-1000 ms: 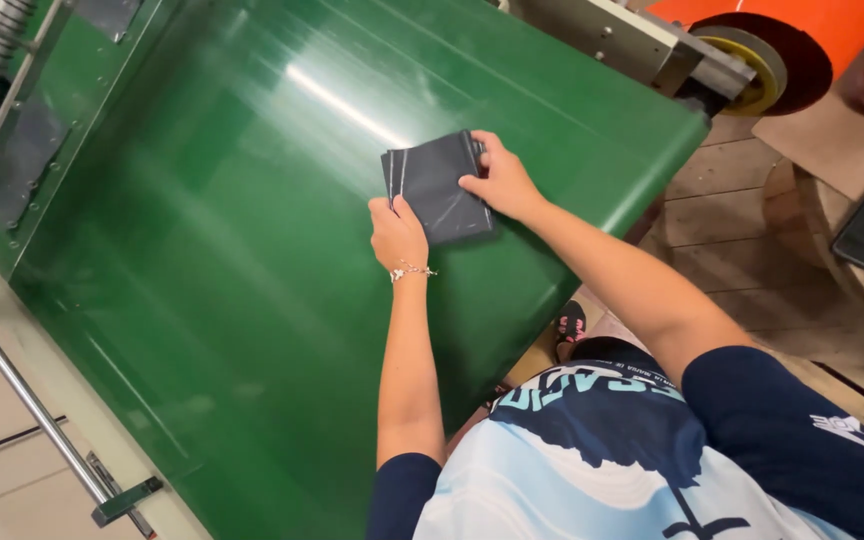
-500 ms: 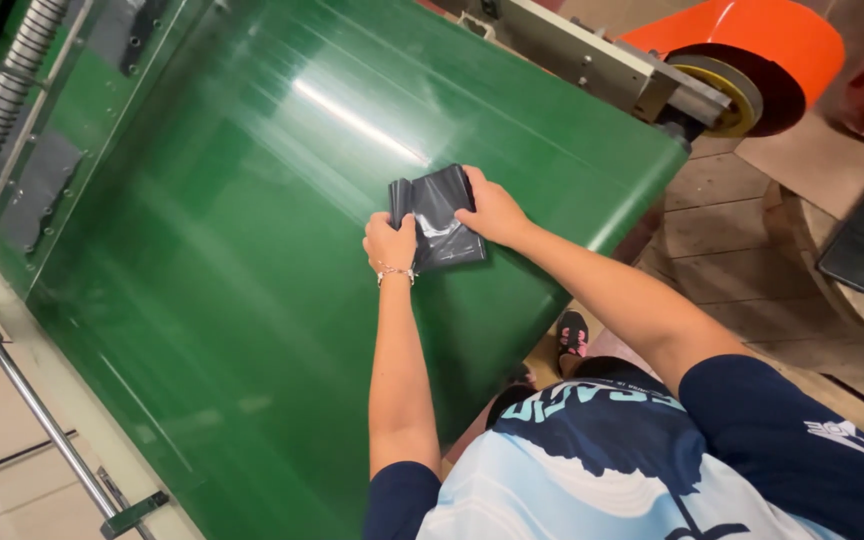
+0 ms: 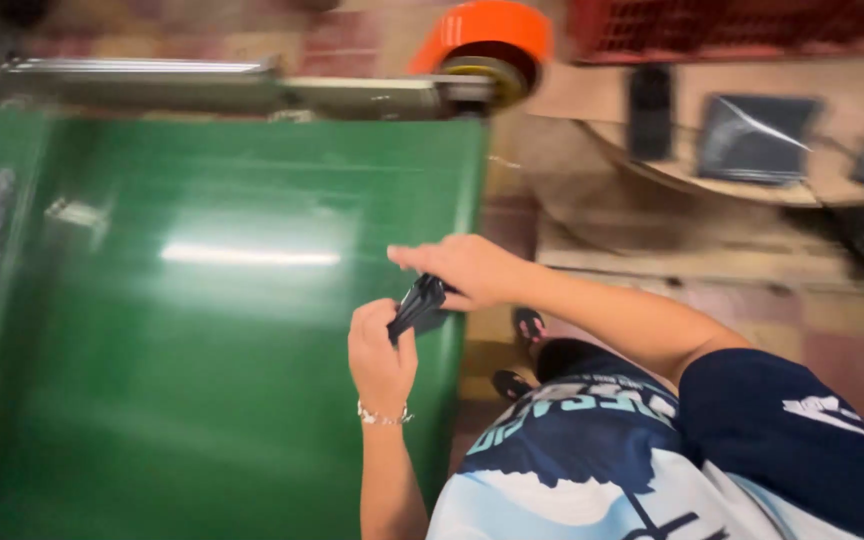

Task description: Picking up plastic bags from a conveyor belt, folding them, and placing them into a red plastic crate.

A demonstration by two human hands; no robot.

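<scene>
Green belt (image 3: 202, 330) fills most of the view. It is wide, shiny and flat, and a strip of light shines across its middle. A long grey metal bar (image 3: 202, 90) runs along its far end. An orange roll (image 3: 487, 40) sits at the right end of that bar.

Beyond the belt, to the right, stands a brown surface (image 3: 652, 215). A flat dark packet (image 3: 757, 138) lies on it, and a small black thing (image 3: 649, 110) stands beside the packet. A red crate (image 3: 742, 30) is at the back. The picture is blurred there, so I cannot say more about them.

Down low is the person's blue and white shirt (image 3: 602, 470). Two dark shoes (image 3: 522, 350) show on the floor by the belt's edge.

Both hands meet over the near right corner of the belt. The left hand (image 3: 382, 350) wears a thin bracelet (image 3: 384, 414). Its grip is closed on the lower end of a small black bag (image 3: 417, 305). The right hand (image 3: 467, 270) pinches the upper end of the same bag. The bag is bunched and folded thin between them, lifted just above the belt, not lying flat on it.

It looks like the step in hand is gathering or folding the bag up off the belt. The next move would need both hands to keep a firm hold, because the thin plastic looks slippery and could spring open. It would also need care near the belt's edge, so the bag does not drop to the floor.
</scene>
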